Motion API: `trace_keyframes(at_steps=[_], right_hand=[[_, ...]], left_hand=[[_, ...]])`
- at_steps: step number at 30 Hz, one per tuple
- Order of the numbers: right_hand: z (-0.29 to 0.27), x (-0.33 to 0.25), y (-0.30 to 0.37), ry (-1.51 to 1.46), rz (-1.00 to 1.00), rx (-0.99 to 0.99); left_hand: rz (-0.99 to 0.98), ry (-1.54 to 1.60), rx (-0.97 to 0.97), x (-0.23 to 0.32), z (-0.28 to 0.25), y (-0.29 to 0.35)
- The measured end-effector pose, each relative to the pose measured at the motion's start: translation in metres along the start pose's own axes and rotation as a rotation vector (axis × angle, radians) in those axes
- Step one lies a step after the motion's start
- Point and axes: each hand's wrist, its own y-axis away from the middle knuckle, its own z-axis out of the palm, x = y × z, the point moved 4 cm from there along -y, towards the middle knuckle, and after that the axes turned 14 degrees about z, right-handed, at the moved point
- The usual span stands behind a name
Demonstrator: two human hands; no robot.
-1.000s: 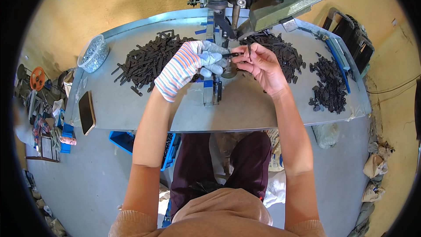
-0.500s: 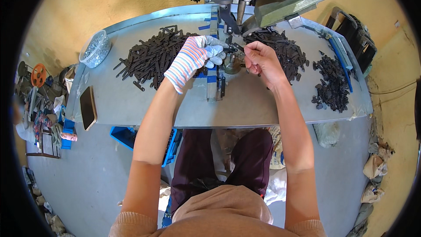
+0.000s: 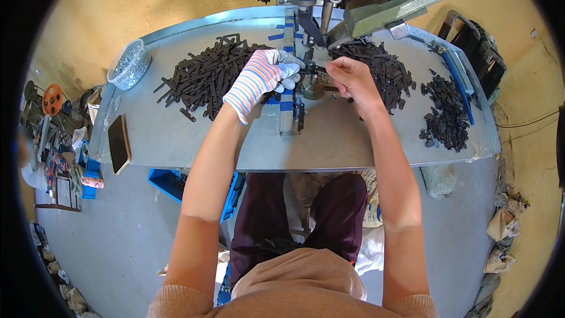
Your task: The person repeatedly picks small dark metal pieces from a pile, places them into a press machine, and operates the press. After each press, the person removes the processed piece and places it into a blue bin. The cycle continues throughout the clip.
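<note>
My left hand (image 3: pixel 262 79), in a striped glove, is closed with its fingertips at the small metal post (image 3: pixel 311 89) under the press head. Its fingers pinch the end of a dark flat piece too small to make out well. From the other side my bare right hand (image 3: pixel 356 82) pinches a dark flat metal strip (image 3: pixel 319 69) whose far end lies over the post. Above both hands stands the green press (image 3: pixel 371 17) with its dark lever (image 3: pixel 309 26). A heap of dark strips (image 3: pixel 206 76) lies beside my left hand, another heap (image 3: pixel 385 73) beyond my right.
A taped divider bar (image 3: pixel 285 119) runs down the table (image 3: pixel 235 156). Smaller dark parts (image 3: pixel 444 115) are piled at the right. A clear tub of shiny rivet-like bits (image 3: pixel 130 65) and a phone (image 3: pixel 119 144) sit at the left. Below is a blue bin (image 3: pixel 168 184).
My right hand has shifted slightly left toward the post, and the strip's end now lies closer over it. My left hand stays almost in place.
</note>
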Motion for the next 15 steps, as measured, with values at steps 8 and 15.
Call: trace_keyframes(at_steps=[8, 15], right_hand=[[-0.003, 0.0, -0.002, -0.099, 0.052, -0.078], [-0.005, 0.001, -0.002, -0.132, 0.073, -0.041]], left_hand=[[-0.075, -0.074, 0.098, 0.001, -0.012, 0.001], [0.008, 0.016, 0.357, -0.002, -0.034, -0.001]])
